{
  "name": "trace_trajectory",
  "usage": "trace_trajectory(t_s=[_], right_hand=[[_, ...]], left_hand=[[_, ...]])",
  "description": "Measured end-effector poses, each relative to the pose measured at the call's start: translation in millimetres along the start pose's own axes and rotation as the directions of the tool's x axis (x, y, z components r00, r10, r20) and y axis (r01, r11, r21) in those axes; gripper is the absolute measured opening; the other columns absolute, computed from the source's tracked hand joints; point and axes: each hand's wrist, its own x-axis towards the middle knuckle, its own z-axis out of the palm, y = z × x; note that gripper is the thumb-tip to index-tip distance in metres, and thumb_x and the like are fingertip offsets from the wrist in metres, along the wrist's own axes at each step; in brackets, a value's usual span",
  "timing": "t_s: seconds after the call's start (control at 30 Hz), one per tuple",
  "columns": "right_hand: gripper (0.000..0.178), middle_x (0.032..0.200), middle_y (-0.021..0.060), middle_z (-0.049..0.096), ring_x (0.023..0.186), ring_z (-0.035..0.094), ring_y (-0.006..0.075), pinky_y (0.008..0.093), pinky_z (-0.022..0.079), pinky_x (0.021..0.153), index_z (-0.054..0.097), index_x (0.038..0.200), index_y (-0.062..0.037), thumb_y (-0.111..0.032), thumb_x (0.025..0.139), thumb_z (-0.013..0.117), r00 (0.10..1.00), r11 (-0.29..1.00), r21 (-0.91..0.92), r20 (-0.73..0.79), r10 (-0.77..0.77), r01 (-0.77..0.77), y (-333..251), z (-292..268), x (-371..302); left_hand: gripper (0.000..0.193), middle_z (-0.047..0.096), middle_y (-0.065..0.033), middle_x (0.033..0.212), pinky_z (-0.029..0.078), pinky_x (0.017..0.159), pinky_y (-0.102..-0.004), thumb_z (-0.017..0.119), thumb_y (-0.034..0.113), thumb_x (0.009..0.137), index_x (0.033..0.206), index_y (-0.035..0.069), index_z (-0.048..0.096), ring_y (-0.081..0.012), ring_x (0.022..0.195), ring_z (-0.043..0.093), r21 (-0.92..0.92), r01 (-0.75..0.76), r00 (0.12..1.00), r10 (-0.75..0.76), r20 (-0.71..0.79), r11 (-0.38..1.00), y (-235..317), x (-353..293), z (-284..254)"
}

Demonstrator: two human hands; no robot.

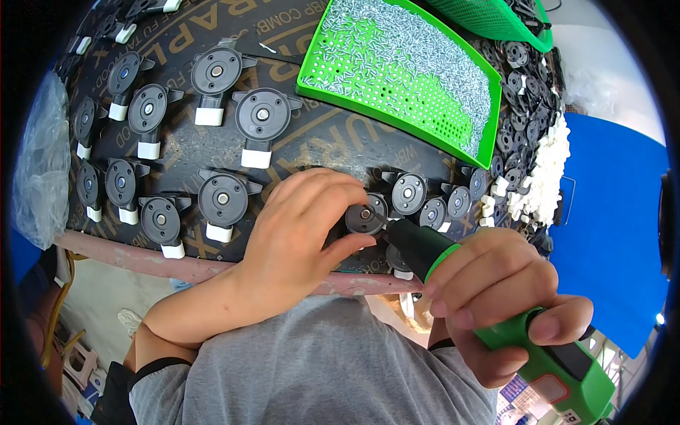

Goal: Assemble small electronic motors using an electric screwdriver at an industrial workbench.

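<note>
My left hand (301,216) lies bent over the table with its thumb and fingers closed around a round black plastic part (363,222), which has a metal centre and small holes. In my right hand (506,290) is a green and black cordless screwdriver (419,246), gripped with the fingers wrapped round its body. Its dark bit points left and meets the right side of that part; whether it sits in a screw is too small to tell. Just to the right stands a similar black part (409,193), and another (433,212) is beside it.
Several more black round parts with white end blocks (263,113) stand in rows at left. A green perforated tray (397,106) of small silver screws lies beyond my hands. Further right are heaps of black parts (516,134) and white blocks (549,173). The pinkish table edge (149,255) runs before me.
</note>
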Motion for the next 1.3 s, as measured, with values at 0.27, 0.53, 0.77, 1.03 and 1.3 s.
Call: trace_trajectory(t_s=[0.27, 0.53, 0.77, 1.03, 1.3], right_hand=[[0.032, 0.077, 0.0093, 0.056, 0.056, 0.059, 0.0182, 0.0299, 0.056, 0.048, 0.041, 0.121, -0.007, -0.022, 0.099, 0.059, 0.999, 0.999, -0.023, -0.004, 0.044, -0.044, -3, 1, 1], [0.032, 0.077, 0.0099, 0.055, 0.056, 0.058, 0.0186, 0.0306, 0.055, 0.047, 0.04, 0.119, -0.0055, -0.021, 0.099, 0.058, 0.999, 0.999, -0.015, 0.005, 0.034, -0.034, 0, 1, 2], [0.03, 0.075, 0.0099, 0.055, 0.055, 0.059, 0.0205, 0.0327, 0.054, 0.048, 0.039, 0.113, -0.0059, -0.02, 0.098, 0.061, 0.988, 0.999, 0.003, 0.144, 0.052, -0.053, 1, -1, 9], [0.032, 0.076, 0.0093, 0.056, 0.055, 0.057, 0.0204, 0.0342, 0.053, 0.046, 0.04, 0.117, -0.0064, -0.022, 0.099, 0.061, 0.986, 0.991, -0.052, 0.107, 0.127, -0.122, -7, -4, 14], [0.022, 0.069, 0.0079, 0.049, 0.054, 0.051, 0.0202, 0.0361, 0.048, 0.049, 0.047, 0.117, -0.0103, -0.023, 0.099, 0.047, 0.84, 0.951, -0.284, -0.541, -0.054, -0.122, 0, -37, 17]], left_hand=[[0.048, 0.064, -0.0094, 0.114, 0.045, 0.094, -0.0432, 0.084, 0.014, 0.071, 0.112, 0.007, 0.06, -0.0319, 0.111, 0.059, 0.002, 0.0, 1.0, 0.0, 0.008, 1.0, 0, -1, 0], [0.052, 0.063, -0.0106, 0.115, 0.045, 0.095, -0.0436, 0.082, 0.014, 0.073, 0.119, 0.006, 0.06, -0.0324, 0.111, 0.058, 0.002, 0.024, 1.0, -0.024, 0.013, 1.0, 3, 0, -1], [0.05, 0.062, -0.0112, 0.114, 0.046, 0.093, -0.0435, 0.081, 0.016, 0.074, 0.119, 0.005, 0.061, -0.0333, 0.109, 0.058, 0.034, 0.0, 1.0, -0.001, 0.024, 0.999, 3, 0, -1], [0.051, 0.06, -0.0146, 0.111, 0.046, 0.093, -0.0455, 0.08, 0.017, 0.076, 0.12, 0.003, 0.059, -0.0363, 0.107, 0.058, 0.043, -0.007, 1.0, 0.006, 0.026, 0.999, 7, 0, 3], [0.058, 0.061, -0.0152, 0.119, 0.045, 0.096, -0.0465, 0.081, 0.027, 0.076, 0.123, 0.002, 0.059, -0.0361, 0.111, 0.057, 0.137, -0.042, 0.999, 0.041, 0.014, 0.99, 4, -1, 7]])
